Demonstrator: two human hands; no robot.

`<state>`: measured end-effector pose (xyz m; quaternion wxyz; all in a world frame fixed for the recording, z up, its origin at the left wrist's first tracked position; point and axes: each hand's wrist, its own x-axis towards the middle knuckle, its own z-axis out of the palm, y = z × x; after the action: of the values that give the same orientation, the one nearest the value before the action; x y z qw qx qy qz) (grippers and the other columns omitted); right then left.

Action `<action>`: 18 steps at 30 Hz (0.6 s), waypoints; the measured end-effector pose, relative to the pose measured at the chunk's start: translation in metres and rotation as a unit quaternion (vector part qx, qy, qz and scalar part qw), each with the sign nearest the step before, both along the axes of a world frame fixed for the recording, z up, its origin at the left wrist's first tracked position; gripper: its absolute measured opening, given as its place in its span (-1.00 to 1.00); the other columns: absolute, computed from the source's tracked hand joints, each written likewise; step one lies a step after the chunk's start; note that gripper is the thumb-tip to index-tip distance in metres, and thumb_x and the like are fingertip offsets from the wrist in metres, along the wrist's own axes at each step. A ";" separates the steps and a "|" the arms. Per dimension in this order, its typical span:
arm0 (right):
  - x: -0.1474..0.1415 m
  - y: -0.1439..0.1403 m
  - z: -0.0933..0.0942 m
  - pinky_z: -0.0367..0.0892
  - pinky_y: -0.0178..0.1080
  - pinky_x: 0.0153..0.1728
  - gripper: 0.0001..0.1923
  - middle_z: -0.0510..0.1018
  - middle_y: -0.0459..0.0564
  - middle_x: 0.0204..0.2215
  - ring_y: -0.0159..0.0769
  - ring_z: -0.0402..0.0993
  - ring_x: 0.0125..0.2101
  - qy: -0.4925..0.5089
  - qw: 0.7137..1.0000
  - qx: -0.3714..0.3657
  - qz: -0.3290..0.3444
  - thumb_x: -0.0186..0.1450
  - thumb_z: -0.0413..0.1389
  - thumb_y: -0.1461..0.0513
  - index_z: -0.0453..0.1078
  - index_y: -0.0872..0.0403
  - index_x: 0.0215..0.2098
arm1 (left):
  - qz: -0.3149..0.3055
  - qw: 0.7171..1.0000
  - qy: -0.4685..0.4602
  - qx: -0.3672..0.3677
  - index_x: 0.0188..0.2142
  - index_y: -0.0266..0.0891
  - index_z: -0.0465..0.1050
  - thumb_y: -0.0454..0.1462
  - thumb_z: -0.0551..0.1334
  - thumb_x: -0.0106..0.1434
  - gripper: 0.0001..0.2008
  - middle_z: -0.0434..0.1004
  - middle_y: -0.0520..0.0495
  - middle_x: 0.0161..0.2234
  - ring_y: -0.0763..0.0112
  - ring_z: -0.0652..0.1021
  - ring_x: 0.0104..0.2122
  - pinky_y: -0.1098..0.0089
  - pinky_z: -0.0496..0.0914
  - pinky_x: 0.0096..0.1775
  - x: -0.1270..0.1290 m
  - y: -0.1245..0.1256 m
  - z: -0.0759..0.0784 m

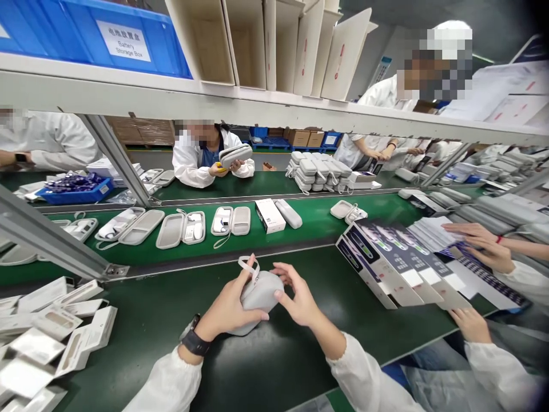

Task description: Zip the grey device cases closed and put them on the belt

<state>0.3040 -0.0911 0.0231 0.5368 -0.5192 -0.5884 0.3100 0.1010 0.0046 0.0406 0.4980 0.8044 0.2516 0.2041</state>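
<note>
Both arms wear loose white sleeves with gathered cuffs. A black watch (195, 341) on a dark strap circles the left wrist, below the fingers.

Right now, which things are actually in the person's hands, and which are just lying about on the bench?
In hand:
- grey zip case, gripped by left hand and right hand

Lying about:
- open cases on the belt
- white box
- white inserts at the left
- printed cartons by a co-worker
</note>
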 end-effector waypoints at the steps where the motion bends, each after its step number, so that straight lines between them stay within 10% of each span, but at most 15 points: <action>1: -0.004 0.000 -0.005 0.42 -0.15 -0.12 -0.41 0.50 0.14 0.01 -0.19 0.50 -0.13 0.015 1.000 -0.011 0.013 0.36 0.13 -0.02 0.17 0.03 0.25 | 0.011 0.999 -0.040 -0.021 0.46 0.00 -0.31 -0.03 0.51 0.01 0.25 0.39 -0.24 0.22 -0.01 0.53 0.06 0.10 0.39 0.08 0.001 -0.001 -0.006; 7: -0.006 0.023 -0.031 0.44 -0.11 -0.04 -0.48 0.55 0.12 -0.03 -0.11 0.52 -0.08 0.020 0.998 -0.014 -0.060 0.36 0.08 -0.11 0.32 0.05 0.11 | 0.122 0.941 -0.287 -0.131 -0.11 -0.15 0.52 -0.14 0.35 0.26 -0.76 0.38 -0.21 0.23 0.01 0.39 0.23 0.01 0.29 0.24 0.005 -0.006 -0.041; 12: 0.027 0.090 -0.018 0.38 -0.03 0.06 -0.44 0.57 0.15 0.00 -0.06 0.50 -0.01 0.031 0.996 -0.057 -0.069 0.40 -0.01 -0.16 0.44 0.09 0.05 | 0.193 0.838 -0.408 -0.306 -0.46 -0.17 0.45 -0.10 0.10 0.39 -0.65 0.60 -0.07 -0.22 0.07 0.54 0.06 -0.12 0.28 0.24 -0.004 0.007 -0.049; 18: 0.038 0.137 0.022 0.26 -0.02 0.19 -0.48 0.56 0.11 0.06 -0.08 0.44 0.10 -0.050 0.996 -0.028 0.065 0.44 -0.02 -0.11 0.47 0.08 0.06 | 0.201 0.934 -0.293 -0.027 -0.58 -0.19 0.38 -0.19 0.20 0.31 -0.67 0.56 -0.13 -0.01 -0.03 0.43 0.18 -0.09 0.25 0.26 -0.027 0.032 -0.027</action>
<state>0.3418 0.0460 0.0455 0.4706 -0.5093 -0.6383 0.3341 0.0742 0.0366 0.0139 0.5194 0.6277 0.2565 0.5200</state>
